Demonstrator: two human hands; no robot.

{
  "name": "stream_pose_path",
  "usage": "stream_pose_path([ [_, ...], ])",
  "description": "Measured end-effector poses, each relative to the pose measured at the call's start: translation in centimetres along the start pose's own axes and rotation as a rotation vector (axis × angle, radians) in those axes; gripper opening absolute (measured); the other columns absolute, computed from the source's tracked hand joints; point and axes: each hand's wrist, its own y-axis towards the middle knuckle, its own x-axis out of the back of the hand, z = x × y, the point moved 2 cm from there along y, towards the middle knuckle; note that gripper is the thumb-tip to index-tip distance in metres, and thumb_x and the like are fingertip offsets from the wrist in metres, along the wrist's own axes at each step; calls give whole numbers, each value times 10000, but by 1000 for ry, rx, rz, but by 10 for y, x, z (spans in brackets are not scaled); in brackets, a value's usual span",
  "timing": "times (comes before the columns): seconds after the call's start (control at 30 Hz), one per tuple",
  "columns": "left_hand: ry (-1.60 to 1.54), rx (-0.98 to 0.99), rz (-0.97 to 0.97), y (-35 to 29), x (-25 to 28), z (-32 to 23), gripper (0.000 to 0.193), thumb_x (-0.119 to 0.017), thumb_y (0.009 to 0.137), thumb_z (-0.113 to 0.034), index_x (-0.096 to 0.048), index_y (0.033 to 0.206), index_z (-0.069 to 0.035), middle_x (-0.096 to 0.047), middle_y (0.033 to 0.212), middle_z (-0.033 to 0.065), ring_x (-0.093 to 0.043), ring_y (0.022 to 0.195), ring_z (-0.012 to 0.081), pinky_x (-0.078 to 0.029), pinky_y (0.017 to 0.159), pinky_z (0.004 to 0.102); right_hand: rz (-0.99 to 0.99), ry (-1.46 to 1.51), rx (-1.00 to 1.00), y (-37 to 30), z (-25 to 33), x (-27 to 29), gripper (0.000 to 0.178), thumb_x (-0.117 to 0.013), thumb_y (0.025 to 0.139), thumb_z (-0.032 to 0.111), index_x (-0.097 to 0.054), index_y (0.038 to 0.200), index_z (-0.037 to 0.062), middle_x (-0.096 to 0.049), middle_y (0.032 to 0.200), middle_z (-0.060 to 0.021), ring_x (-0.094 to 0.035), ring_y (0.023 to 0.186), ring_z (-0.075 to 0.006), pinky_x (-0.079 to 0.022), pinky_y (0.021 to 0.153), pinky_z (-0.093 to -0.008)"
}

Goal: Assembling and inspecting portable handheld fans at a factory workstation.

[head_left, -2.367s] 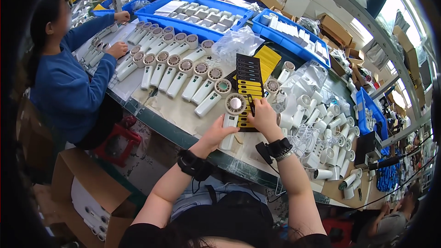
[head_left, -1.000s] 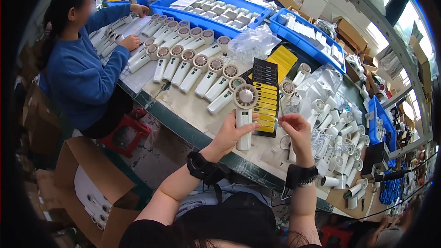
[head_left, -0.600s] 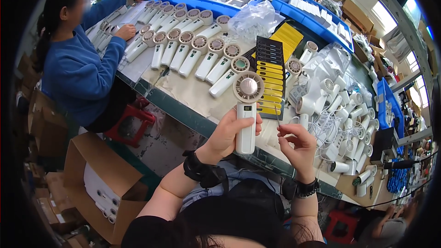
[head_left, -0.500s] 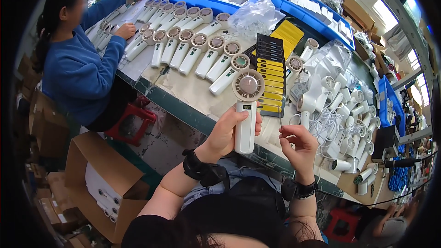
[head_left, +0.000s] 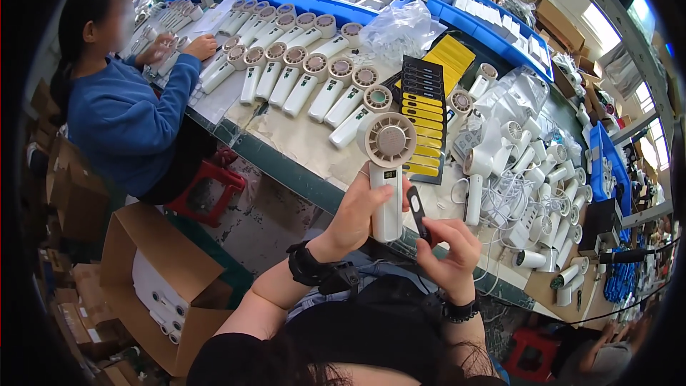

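Note:
My left hand (head_left: pixel 357 212) is wrapped round the handle of a white handheld fan (head_left: pixel 391 141). The fan stands upright, its beige grille at the top and a small dark display window below. Between thumb and fingers, my right hand (head_left: pixel 453 251) pinches a narrow black adhesive strip (head_left: pixel 415 204) with a slot in it. That strip is just right of the fan's handle, apparently apart from it. Beyond the fan lies a black-and-yellow sheet (head_left: pixel 422 116) of similar strips, several of its places showing bare yellow.
Rows of white fans (head_left: pixel 296 93) fill the table's left. A tangle of fans and white cables (head_left: pixel 525 196) lies right. Blue trays (head_left: pixel 343 1) line the back. A person in a blue sweater (head_left: pixel 125 121) works at left, near an open carton (head_left: pixel 153 243).
My right hand has moved left and down, bringing the strip beside the fan; its face now shows. The person at left has drawn back the arm that reached to the far tray.

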Motion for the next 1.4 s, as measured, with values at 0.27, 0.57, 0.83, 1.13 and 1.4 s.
stream_pose_path([
  [0.27, -184, 141, 140, -13, -8, -23, 643, -292, 908, -453, -330, 1333, 28, -547, 1044, 145, -549, 856, 220, -453, 791, 355, -123, 57, 68, -6, 2, 6, 307, -677, 720, 22, -611, 1016, -28, -596, 775, -102, -582, 617, -139, -464, 557, -222],
  [0.57, -352, 101, 417, -29, -29, -55, 483, -314, 959, -394, -346, 1282, -37, -520, 1123, 133, -548, 945, 206, -447, 869, 362, -309, 181, 17, -17, 18, 20, 318, -737, 651, 65, -652, 950, -1, -629, 741, -105, -591, 582, -142, -463, 523, -231],
  [0.83, -276, 80, 272, -13, -15, -30, 391, -424, 939, -269, -354, 1243, -34, -504, 1135, 134, -542, 953, 191, -447, 870, 350, -175, -7, 113, 5, 22, 4, 281, -704, 724, 50, -639, 992, -3, -615, 801, -108, -560, 580, -118, -444, 503, -209],
  [1.13, -59, -49, 140, -9, -12, -18, 629, -519, 870, -309, -286, 1350, 22, -531, 1083, 124, -538, 920, 201, -447, 832, 337, -136, -190, 197, 17, 27, -18, 332, -724, 618, 4, -676, 946, 33, -615, 709, -51, -569, 535, -155, -453, 476, -248],
  [1.4, -40, -85, 145, -9, -12, -10, 627, -513, 865, -264, -262, 1358, 30, -520, 1088, 133, -531, 930, 202, -447, 832, 342, -162, -225, 229, 18, 28, -21, 330, -726, 615, 14, -678, 941, 40, -612, 693, -49, -564, 533, -147, -450, 482, -246],
])
